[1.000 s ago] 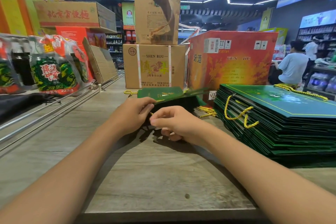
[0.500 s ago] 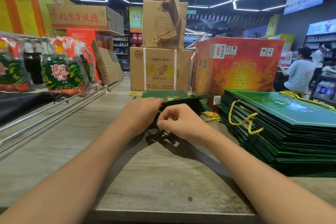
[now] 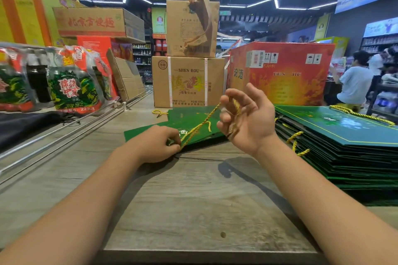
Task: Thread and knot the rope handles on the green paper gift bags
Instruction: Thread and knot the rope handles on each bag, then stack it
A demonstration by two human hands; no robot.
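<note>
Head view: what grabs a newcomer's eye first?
The twisted yellow rope stretched taut at centre, from the left hand pinching it against the flat green paper gift bag up to the raised right hand. Next, the tall stack of flat green paper bags on the right, and the big red carton behind.

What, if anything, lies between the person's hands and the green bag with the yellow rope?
Nothing visible: the left hand pinches the yellow rope at the green bag, and the right hand holds its other end.
</note>
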